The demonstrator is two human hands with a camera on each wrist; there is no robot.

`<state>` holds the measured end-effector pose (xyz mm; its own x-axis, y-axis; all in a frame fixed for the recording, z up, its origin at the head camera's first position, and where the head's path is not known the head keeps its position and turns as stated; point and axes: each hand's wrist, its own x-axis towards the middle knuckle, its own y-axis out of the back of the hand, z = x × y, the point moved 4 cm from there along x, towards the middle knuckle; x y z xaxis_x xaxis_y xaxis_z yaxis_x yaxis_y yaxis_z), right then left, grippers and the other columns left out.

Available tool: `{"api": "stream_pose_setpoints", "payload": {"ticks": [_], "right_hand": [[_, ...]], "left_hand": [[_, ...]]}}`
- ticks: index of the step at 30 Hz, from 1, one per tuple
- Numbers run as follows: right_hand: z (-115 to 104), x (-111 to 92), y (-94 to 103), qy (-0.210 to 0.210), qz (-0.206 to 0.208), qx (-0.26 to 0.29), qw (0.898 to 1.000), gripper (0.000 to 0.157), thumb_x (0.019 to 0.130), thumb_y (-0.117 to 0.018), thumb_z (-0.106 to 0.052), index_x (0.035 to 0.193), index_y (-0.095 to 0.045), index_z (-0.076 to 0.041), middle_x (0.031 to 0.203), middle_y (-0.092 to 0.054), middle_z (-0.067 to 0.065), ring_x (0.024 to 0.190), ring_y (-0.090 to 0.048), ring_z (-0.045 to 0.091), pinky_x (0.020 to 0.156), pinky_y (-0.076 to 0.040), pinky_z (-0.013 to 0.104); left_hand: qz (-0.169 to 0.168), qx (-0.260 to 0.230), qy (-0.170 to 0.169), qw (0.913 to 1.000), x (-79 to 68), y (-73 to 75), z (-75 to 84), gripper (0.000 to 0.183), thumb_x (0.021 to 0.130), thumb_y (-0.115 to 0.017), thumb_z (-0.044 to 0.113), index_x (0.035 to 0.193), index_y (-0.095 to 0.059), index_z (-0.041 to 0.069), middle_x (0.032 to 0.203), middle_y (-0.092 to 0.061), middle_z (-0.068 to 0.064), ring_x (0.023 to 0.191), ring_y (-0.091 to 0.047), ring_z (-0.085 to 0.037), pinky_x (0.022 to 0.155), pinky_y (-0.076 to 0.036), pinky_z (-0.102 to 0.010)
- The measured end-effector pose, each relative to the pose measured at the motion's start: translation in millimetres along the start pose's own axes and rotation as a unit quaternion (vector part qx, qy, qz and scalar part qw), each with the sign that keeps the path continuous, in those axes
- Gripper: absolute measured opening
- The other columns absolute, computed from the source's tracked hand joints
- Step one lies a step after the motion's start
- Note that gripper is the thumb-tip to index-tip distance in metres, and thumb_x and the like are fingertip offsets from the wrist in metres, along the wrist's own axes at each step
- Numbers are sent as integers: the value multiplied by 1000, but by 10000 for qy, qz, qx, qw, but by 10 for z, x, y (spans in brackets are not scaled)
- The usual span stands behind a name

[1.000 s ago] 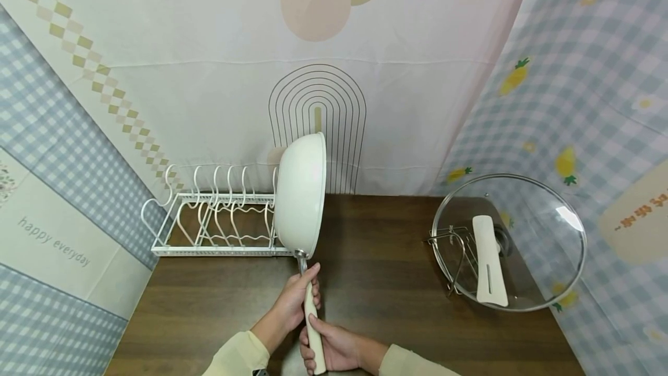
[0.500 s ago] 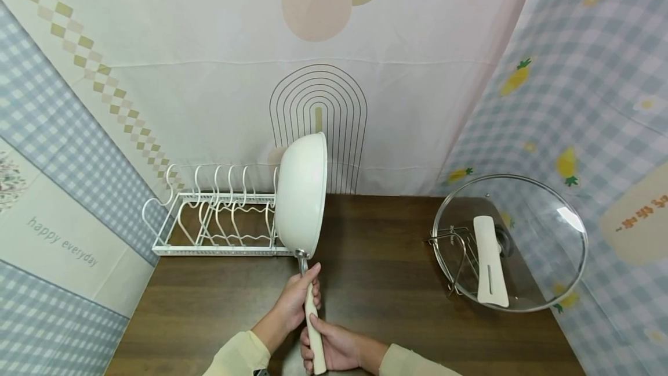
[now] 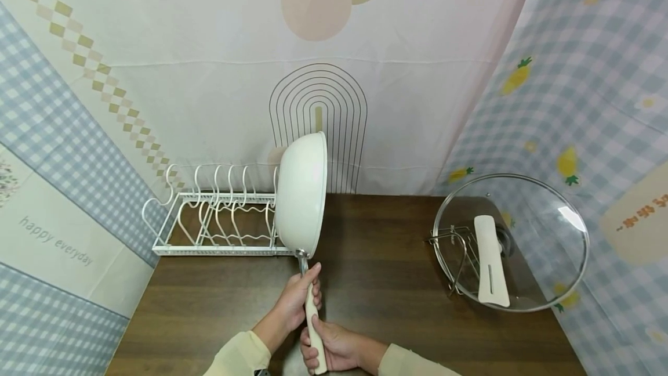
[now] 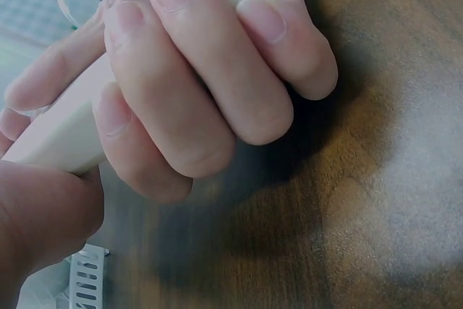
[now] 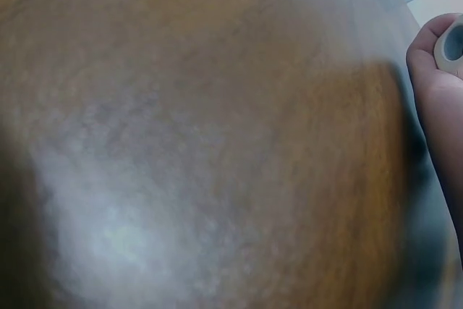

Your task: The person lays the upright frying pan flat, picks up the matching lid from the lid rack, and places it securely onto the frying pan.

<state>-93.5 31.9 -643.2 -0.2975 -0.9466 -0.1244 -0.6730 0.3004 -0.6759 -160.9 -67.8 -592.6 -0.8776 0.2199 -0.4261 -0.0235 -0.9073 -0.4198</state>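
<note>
As both hands are closed on the same handle, the count begins there: two hands, one pan, one rack, one lid, one wire stand. The left hand (image 3: 293,302) is curled round the pan's cream handle (image 3: 311,310) near the metal neck; the right hand (image 3: 334,346), at its 5 o'clock, is wrapped about the handle's end. The white pan (image 3: 301,193) is on edge at 12 o'clock from the hands, its mouth toward 3 o'clock and its inside hidden. It overlaps the end of the white rack (image 3: 214,251), which extends toward 9 o'clock on the table (image 3: 391,306); contact cannot be confirmed. Six loops are visible along the rack's far row. Toward 4 o'clock from the pan, the glass lid (image 3: 545,248), bearing one white grip (image 3: 492,263), leans tilted at the wire stand (image 3: 463,257).
</note>
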Motion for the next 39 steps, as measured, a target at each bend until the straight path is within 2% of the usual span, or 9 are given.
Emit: {"api": "stream_pose_setpoints", "payload": {"ticks": [17,24,30,39], "right_hand": [[43,20,15,53,203,4,9998,50,100,-25,-71,87,-49,-29,70,-46,-16,63,-47,1,70,-45,20],[43,20,-1,106,409,60,9991,41,107,-36,-59,86,-50,-26,69,-47,-15,61,-45,2,67,-43,20],[40,26,-11,80,616,39,9981,39,106,-42,-56,85,-49,-24,66,-47,-15,59,-48,1,65,-44,20],[47,17,-32,261,951,96,9951,41,108,-41,-55,84,-49,-22,64,-47,-14,56,-48,0,61,-43,18]], "left_hand": [[15,33,-8,10000,-2,-9,-2,44,101,-63,44,70,-47,19,57,-45,9,48,-43,-8,51,-41,-23],[-25,-2,-36,10000,-4,-10,3,44,102,-63,43,69,-47,18,57,-45,8,48,-44,-8,51,-41,-23],[19,33,-86,10000,-16,-16,9,45,102,-63,42,68,-47,18,56,-44,8,48,-43,-8,51,-40,-23],[139,199,-265,9994,-12,-10,-4,48,101,-64,42,66,-45,16,55,-43,8,47,-42,-8,50,-41,-24]]}}
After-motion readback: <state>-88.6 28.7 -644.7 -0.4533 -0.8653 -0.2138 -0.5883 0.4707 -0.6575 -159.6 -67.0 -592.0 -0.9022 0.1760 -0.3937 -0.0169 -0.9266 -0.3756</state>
